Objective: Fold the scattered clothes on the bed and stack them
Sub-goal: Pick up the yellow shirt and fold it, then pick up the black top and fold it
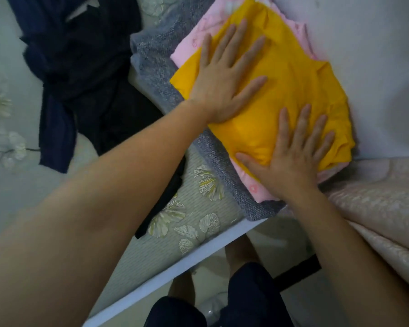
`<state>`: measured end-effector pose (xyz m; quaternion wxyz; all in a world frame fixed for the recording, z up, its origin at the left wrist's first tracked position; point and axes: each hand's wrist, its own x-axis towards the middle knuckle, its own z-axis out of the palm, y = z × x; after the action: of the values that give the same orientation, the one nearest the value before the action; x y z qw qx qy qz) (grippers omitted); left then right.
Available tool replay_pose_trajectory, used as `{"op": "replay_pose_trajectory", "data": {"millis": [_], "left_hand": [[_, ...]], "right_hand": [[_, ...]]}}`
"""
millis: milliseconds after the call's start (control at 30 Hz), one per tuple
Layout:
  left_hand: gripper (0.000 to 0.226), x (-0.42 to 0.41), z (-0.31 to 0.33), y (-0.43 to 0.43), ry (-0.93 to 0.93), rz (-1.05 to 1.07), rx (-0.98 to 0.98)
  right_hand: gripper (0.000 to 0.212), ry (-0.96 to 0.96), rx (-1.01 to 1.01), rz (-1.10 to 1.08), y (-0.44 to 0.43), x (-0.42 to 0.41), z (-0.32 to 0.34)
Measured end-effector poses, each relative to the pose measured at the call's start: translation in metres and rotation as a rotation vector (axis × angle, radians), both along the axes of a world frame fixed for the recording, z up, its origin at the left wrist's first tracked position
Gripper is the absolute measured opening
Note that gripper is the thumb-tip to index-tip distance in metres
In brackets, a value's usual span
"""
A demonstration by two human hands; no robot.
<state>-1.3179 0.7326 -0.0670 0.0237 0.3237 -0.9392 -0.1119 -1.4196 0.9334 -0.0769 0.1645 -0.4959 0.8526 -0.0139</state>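
A folded yellow garment [293, 90] lies on top of a stack at the bed's right corner. Under it is a folded pink garment [194, 41], and under that a grey knitted piece [151, 55]. My left hand [224, 79] lies flat, fingers spread, on the yellow garment's left part. My right hand [293, 156] presses flat on its near edge, the thumb reaching onto the pink layer. Neither hand grips anything. A crumpled dark navy garment [76, 74] lies unfolded on the bed to the left of the stack.
The bed sheet [198, 223] is pale green with leaf prints; its white edge [175, 267] runs diagonally below. A pinkish quilt [383, 204] lies at the right. A white wall [376, 67] stands behind the stack. My legs [246, 291] are by the bed edge.
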Motion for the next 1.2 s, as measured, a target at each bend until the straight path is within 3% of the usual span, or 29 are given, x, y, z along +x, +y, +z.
{"op": "replay_pose_trajectory", "data": {"millis": [100,200,267,367,433,567,667,733,900,1033,1067,1133,1200], "left_hand": [[0.059,0.048,0.009,0.03,0.179,0.112,-0.075],[0.061,0.128,0.003,0.078,0.142,0.283,0.017],[0.068,0.19,-0.009,0.112,-0.044,0.381,0.135],[0.074,0.286,-0.03,0.156,-0.479,0.431,0.364],[0.074,0.337,-0.041,0.181,-0.594,0.393,0.432],[0.06,0.386,-0.042,0.204,-0.391,0.506,0.404],[0.044,0.403,-0.044,0.207,-0.281,0.521,0.383],[0.043,0.411,-0.043,0.205,-0.204,0.596,0.428],[0.03,0.444,-0.031,0.2,-0.094,0.771,0.482],[0.024,0.476,-0.004,0.206,-0.132,0.823,0.505],[0.02,0.485,0.005,0.208,-0.117,0.826,0.493],[0.018,0.505,0.035,0.209,-0.069,0.807,0.47],[0.038,0.53,0.073,0.206,-0.074,0.774,0.42]], "right_hand": [[0.122,-0.013,0.044,-0.009,-0.002,0.002,0.011],[0.116,0.044,-0.005,-0.034,-0.008,0.019,0.031],[0.106,0.096,-0.123,0.003,-0.012,0.045,0.044],[0.088,0.09,-0.344,0.144,-0.02,0.105,0.051],[0.085,0.005,-0.371,0.275,-0.023,0.15,0.041],[0.098,-0.151,-0.011,0.606,-0.02,0.231,0.007],[0.1,-0.136,0.25,0.809,-0.011,0.268,-0.021],[0.091,-0.079,0.338,0.839,-0.008,0.282,-0.03],[0.05,0.009,0.338,0.916,-0.014,0.302,-0.021],[0.032,-0.224,0.457,0.815,-0.023,0.329,0.01],[0.032,-0.262,0.446,0.799,-0.028,0.337,0.023],[0.052,-0.31,0.45,0.794,-0.042,0.351,0.059],[0.075,-0.285,0.475,0.839,-0.055,0.362,0.099]]}}
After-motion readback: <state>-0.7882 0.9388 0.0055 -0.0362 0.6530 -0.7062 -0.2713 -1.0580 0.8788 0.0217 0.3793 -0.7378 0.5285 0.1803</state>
